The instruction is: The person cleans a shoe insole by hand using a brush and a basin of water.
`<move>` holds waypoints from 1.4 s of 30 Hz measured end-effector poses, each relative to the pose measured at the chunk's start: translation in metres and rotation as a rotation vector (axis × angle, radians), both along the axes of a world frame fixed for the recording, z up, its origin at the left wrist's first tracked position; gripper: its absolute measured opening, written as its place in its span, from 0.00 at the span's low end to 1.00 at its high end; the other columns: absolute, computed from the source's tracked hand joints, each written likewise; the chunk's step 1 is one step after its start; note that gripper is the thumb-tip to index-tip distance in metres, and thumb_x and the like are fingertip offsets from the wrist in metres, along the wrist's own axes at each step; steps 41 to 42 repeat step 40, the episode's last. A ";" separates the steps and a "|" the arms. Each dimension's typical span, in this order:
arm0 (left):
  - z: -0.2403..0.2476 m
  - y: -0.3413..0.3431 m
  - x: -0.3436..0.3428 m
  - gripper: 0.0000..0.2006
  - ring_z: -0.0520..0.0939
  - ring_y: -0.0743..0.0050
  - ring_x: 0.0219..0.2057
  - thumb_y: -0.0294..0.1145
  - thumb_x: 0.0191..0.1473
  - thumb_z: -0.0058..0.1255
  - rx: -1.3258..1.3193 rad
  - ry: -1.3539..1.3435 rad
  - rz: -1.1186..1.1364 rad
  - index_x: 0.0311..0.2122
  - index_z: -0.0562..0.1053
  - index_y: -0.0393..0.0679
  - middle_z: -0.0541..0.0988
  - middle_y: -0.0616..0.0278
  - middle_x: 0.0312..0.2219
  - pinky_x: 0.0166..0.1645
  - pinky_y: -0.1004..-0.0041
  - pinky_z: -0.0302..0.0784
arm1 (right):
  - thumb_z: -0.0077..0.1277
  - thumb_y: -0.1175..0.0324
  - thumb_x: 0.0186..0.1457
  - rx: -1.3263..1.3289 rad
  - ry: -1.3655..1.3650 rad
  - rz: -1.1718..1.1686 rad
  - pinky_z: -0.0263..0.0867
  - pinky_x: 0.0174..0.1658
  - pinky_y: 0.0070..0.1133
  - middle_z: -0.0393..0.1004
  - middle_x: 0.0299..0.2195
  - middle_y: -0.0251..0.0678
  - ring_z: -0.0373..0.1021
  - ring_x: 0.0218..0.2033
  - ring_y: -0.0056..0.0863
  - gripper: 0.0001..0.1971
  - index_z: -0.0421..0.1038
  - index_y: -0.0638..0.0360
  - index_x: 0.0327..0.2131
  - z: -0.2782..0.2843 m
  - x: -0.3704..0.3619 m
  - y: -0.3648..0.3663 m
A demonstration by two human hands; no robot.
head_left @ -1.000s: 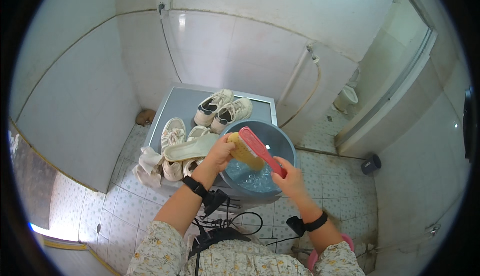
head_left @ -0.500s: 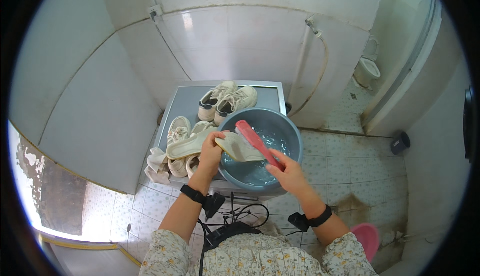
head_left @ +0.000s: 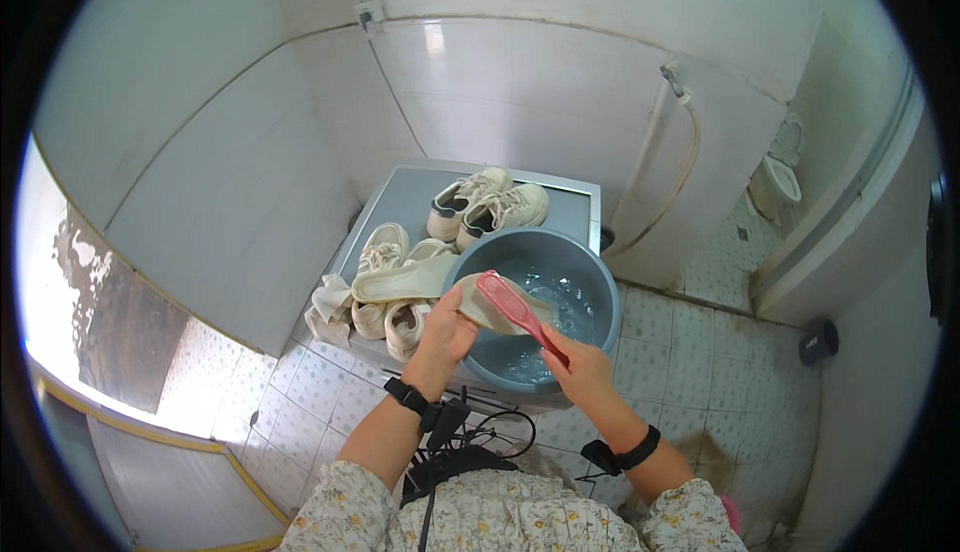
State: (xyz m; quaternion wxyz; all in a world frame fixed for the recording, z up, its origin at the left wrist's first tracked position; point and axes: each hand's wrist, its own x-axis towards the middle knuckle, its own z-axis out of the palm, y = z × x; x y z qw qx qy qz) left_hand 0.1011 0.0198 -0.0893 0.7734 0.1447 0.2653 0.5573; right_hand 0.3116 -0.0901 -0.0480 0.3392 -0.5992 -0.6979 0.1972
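Observation:
My left hand (head_left: 448, 328) grips one end of a cream shoe insole (head_left: 478, 312) above a grey-blue basin (head_left: 609, 302) of water. In my right hand (head_left: 582, 366) is the handle of a red scrubbing brush (head_left: 510, 301). The brush head lies across the insole, bristle side down, and hides part of it. A second pale insole (head_left: 400, 281) rests on top of white shoes (head_left: 385, 248) just left of the basin. Behind it stands another pair of off-white lace-up sneakers (head_left: 505, 209).
Basin and shoes sit on a grey appliance top (head_left: 400, 195). Whitish cloth (head_left: 328, 310) hangs at its left edge. A tap with a hose (head_left: 692, 142) is on the wall. A toilet (head_left: 778, 187) shows through the doorway; a dark bin (head_left: 818, 342) stands on the tiled floor.
My view has swung, so the scene sits further right. The brush head has come down over the insole, nearer my left hand. Both hands keep their grips.

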 end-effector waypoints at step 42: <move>-0.019 0.027 -0.029 0.24 0.69 0.66 0.48 0.22 0.52 0.41 0.142 0.215 -0.405 0.57 0.59 0.37 0.69 0.56 0.47 0.54 0.71 0.62 | 0.45 0.81 0.53 0.019 -0.529 0.086 0.68 0.26 0.22 0.69 0.33 0.37 0.71 0.24 0.28 0.19 0.68 0.58 0.49 0.093 -0.111 0.090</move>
